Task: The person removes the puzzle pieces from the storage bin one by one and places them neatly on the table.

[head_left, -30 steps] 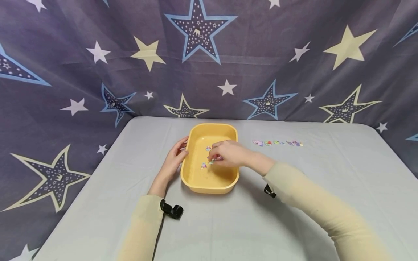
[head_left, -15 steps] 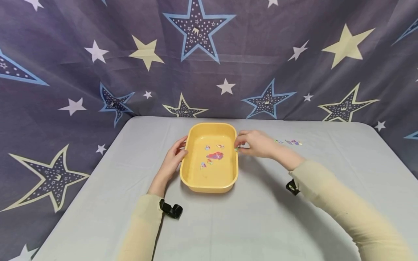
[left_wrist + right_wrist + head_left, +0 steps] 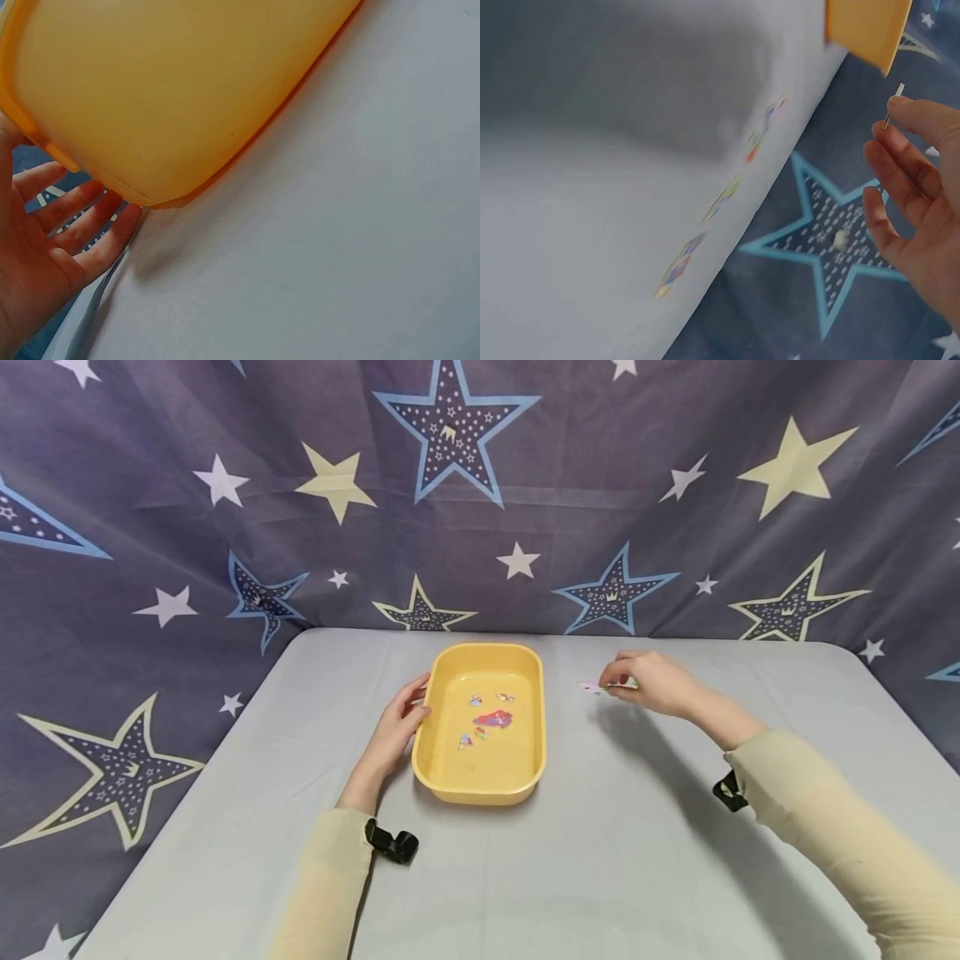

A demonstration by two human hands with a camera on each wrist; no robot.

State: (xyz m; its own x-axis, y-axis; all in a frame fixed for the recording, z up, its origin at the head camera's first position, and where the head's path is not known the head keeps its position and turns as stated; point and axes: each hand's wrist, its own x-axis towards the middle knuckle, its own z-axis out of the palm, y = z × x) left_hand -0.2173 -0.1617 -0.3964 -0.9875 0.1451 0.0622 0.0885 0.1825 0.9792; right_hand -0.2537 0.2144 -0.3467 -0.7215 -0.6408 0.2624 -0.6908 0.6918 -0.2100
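Note:
A yellow tub (image 3: 480,781) stands on the table with several small, colourful flat cut-outs lying inside, the largest a red and purple cut-out (image 3: 492,719). My left hand (image 3: 397,722) rests at the tub's left side; in the left wrist view its fingers (image 3: 109,244) lie fairly straight against the outer wall. To the right of the tub, my right hand (image 3: 660,685) pinches a small thin flat piece (image 3: 894,105) between thumb and forefinger, seen edge-on in the right wrist view. That hand is over a row of cut-outs and hides part of it; a pink cut-out (image 3: 590,687) shows beside its fingertips.
The right wrist view shows the row of cut-outs lying near the table's far edge, with a purple and yellow cut-out (image 3: 679,266) at one end. A grey cloth (image 3: 600,860) covers the table. Behind hangs a dark curtain (image 3: 285,427) with stars.
My right hand has come up out of the tub with the small flat piece and moved right, over the row of cut-outs. The left hand and tub have stayed in place.

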